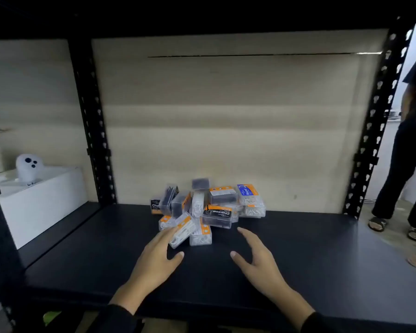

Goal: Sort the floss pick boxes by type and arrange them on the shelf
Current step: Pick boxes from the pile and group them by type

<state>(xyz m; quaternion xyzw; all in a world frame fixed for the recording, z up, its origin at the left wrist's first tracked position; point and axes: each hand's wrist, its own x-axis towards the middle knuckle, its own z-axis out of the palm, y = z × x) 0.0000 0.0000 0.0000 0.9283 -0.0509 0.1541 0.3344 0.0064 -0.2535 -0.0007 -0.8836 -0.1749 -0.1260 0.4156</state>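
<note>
Boxes of floss picks, small clear plastic cases with orange labels (208,207), lie jumbled in one heap at the back centre of the dark shelf (298,260). Your left hand (157,255) is spread and empty, fingertips touching the pale-filled box at the heap's front; your right hand (257,258) is spread and empty too, just before the heap. Take one case at a time, reading labels: dark charcoal ones left of the heap, pale ones right. A white bin (41,200) sits left of the heap, a bystander (408,140) right.
</note>
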